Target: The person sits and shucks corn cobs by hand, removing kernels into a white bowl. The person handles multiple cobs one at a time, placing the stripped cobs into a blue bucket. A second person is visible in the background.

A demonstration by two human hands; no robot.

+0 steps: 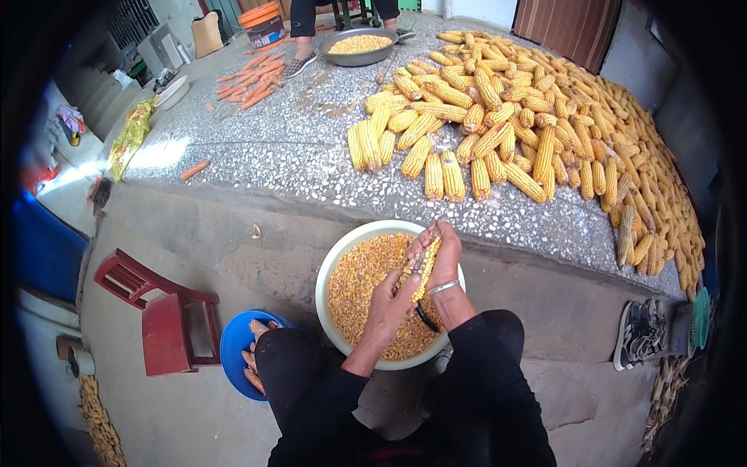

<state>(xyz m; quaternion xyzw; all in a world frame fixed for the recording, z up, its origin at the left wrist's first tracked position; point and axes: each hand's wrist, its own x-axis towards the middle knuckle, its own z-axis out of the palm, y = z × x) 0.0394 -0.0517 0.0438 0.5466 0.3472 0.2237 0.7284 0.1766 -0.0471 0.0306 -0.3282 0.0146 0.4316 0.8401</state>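
Note:
An ear of yellow corn point(428, 265), partly stripped of kernels, is held in both my hands above a pale round basin point(323, 292). My left hand point(388, 303) grips its lower part with fingers and thumb. My right hand point(447, 257), with a metal bangle at the wrist, wraps its upper part from the right. Loose corn kernels point(362, 292) fill much of the basin. A black curved object point(427, 320) lies on the kernels below my right hand; what it is I cannot tell. A blue bucket point(233, 350) holding bare cobs point(252, 373) stands beside my left knee.
Beyond the basin, a large pile of corn ears point(496, 111) lies on a raised speckled ledge point(262, 157). Another person's legs point(303, 29) show behind a metal basin point(359, 57) of kernels. A red wooden chair point(166, 333) stands left; shoes point(639, 333) are at right.

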